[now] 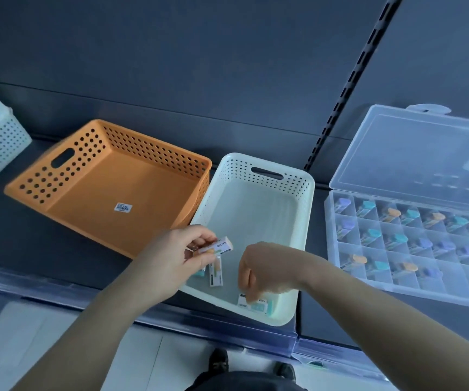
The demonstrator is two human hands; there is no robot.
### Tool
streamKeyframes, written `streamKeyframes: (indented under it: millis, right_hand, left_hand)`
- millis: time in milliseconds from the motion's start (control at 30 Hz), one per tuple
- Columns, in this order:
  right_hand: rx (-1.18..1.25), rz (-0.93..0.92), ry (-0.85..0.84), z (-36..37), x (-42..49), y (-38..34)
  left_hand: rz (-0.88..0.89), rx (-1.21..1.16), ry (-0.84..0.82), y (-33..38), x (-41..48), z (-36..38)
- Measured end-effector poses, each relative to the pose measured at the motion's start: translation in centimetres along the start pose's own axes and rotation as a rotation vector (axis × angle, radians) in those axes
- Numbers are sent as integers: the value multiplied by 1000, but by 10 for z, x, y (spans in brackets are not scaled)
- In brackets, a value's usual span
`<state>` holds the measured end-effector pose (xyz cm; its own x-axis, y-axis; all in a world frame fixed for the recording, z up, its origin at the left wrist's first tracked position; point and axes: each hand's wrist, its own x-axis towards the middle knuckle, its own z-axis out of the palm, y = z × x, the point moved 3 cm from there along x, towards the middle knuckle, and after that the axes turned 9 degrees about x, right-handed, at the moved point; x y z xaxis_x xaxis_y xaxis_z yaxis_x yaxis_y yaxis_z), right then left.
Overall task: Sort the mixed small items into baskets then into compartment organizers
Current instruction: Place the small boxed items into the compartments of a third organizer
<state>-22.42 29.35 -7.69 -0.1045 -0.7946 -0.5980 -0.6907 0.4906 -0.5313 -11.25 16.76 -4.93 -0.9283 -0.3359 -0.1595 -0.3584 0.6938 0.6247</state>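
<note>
Fingers [202,237] of the left hand [168,258] pinch a labelled eraser [217,246] above the left rim of the white basket [239,170] at the shelf [58,249] front edge. The right hand [264,266] curls onto a second eraser [259,305] in the basket's front corner; its grasp cannot be told.

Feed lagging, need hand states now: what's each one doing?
Left hand: holding a small white packet.
Right hand: curled onto a teal packet in the white basket; grip unclear.
</note>
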Motion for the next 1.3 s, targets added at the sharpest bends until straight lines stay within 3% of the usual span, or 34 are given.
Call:
streamKeyframes:
  millis: [200, 333, 433, 533, 700, 933, 1300]
  right_hand:
    - [17, 16, -61, 3, 2, 3]
    - [208, 1, 141, -20, -1, 6]
    - [363, 50, 139, -20, 6, -2]
    - [335, 31, 103, -10, 17, -13]
    - [146, 34, 220, -1, 30, -13]
    - [452, 31, 353, -10, 26, -2]
    - [432, 129, 387, 5, 56, -14]
  left_hand:
    - [-41, -155, 104, -5, -3, -2]
    - [-85, -367, 141, -9, -8, -13]
    - [-143, -433, 86, -12, -10, -23]
    - [-175, -373, 37, -15, -9, -30]
    - [-48, -65, -42, -5, 10, -42]
    - [-66, 198, -161, 0, 37, -49]
    - [-114, 23, -157, -14, 30, -42]
